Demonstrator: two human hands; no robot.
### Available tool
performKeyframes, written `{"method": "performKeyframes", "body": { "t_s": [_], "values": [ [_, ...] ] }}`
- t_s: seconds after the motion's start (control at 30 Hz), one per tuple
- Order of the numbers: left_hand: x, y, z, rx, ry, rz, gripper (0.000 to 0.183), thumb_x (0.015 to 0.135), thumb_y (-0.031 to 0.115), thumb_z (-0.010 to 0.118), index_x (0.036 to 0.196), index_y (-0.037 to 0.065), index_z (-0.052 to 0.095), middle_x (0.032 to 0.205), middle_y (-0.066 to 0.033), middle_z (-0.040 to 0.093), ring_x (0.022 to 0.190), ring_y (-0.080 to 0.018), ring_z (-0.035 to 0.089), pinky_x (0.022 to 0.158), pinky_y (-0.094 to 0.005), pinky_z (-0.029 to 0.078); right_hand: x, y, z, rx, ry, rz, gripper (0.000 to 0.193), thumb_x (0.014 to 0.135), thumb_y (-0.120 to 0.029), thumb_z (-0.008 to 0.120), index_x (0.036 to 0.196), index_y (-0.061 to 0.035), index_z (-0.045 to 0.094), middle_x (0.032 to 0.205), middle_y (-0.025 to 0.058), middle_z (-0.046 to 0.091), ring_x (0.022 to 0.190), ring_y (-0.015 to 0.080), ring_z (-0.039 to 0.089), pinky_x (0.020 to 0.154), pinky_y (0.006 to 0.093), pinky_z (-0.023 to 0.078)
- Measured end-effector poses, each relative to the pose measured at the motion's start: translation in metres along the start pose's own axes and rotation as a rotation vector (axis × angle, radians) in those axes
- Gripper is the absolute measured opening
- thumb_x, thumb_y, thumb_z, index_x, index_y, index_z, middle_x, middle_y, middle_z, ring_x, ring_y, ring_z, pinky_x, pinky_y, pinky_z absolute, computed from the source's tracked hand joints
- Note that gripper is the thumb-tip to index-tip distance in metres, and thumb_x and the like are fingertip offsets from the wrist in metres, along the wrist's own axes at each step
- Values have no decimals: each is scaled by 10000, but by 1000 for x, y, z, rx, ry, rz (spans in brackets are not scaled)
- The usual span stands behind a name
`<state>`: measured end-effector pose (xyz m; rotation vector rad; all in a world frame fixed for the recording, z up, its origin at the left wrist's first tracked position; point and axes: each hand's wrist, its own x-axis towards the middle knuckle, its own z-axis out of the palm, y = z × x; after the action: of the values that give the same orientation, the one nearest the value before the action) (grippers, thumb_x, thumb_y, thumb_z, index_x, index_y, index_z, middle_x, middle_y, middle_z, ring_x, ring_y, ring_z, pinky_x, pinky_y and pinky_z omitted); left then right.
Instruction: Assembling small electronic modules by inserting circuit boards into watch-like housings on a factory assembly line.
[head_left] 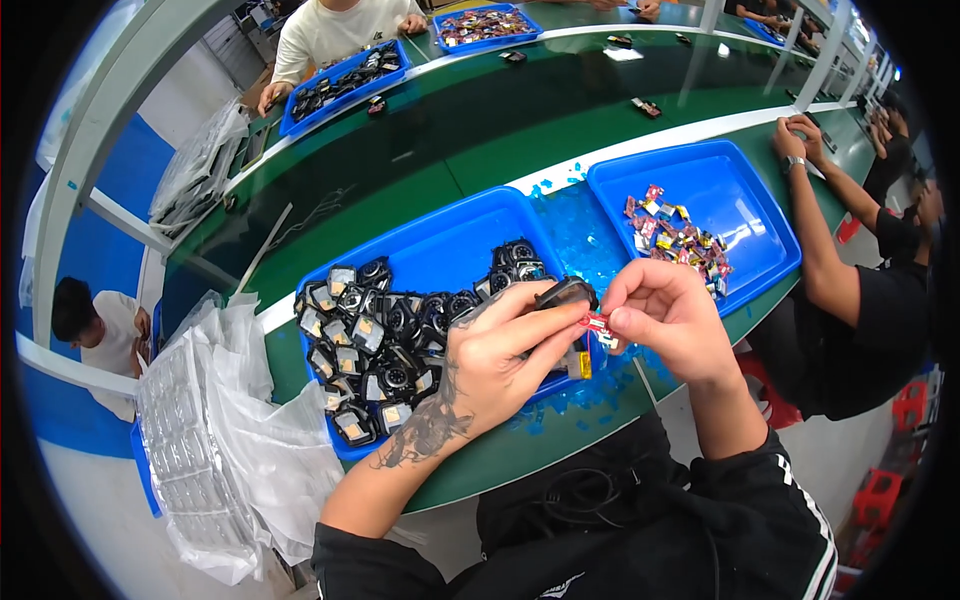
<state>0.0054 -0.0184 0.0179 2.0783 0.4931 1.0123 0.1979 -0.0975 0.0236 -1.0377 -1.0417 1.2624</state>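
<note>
My left hand (505, 350) is closed around a black plastic housing (568, 293), held over the right end of the near blue tray (400, 240). My right hand (665, 315) pinches a small red circuit board (598, 325) at the housing's near side, where both hands meet. A small yellow and silver piece (583, 363) shows just below my left fingers; whether it is attached to the housing I cannot tell. Many black round-faced housings (400, 320) lie heaped in the tray. To the right, a second blue tray (755, 190) holds a pile of small red boards with yellow parts (690, 250).
Blue film scraps (570, 225) litter the green table between the trays. A conveyor belt (440, 150) carries scattered parts beyond. Clear plastic blister sheets (200, 440) are stacked at the left. Co-workers sit across and to the right (840, 270). White frame posts (840, 50) stand along the line.
</note>
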Motion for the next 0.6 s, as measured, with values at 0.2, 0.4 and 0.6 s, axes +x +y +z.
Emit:
{"method": "performKeyframes", "body": {
  "t_s": [0.2,0.4,0.6],
  "values": [
    [-2,-2,8,-328,-30,-255,157,849,6,685,1001,-34,692,998,-105,661,811,-156,684,696,-243,560,1,6,-6,62,-24,-24,131,879,-104,683,915,-4,606,876,31,616,750,74,581,651,216,491],
    [-6,-4,15,-637,-20,-525,175,869,-41,650,1036,-90,659,1018,-132,642,941,-176,654,867,-278,552,-7,10,14,-275,243,-236,174,828,-11,704,965,9,599,925,43,620,796,84,607,647,216,514],
    [-11,-7,18,-726,94,-495,344,866,-63,637,1204,-84,578,1098,-142,650,985,-165,653,842,-258,554,0,20,20,-413,286,-302,195,822,21,699,973,5,578,896,49,619,779,72,600,633,197,488]
  ]
}}
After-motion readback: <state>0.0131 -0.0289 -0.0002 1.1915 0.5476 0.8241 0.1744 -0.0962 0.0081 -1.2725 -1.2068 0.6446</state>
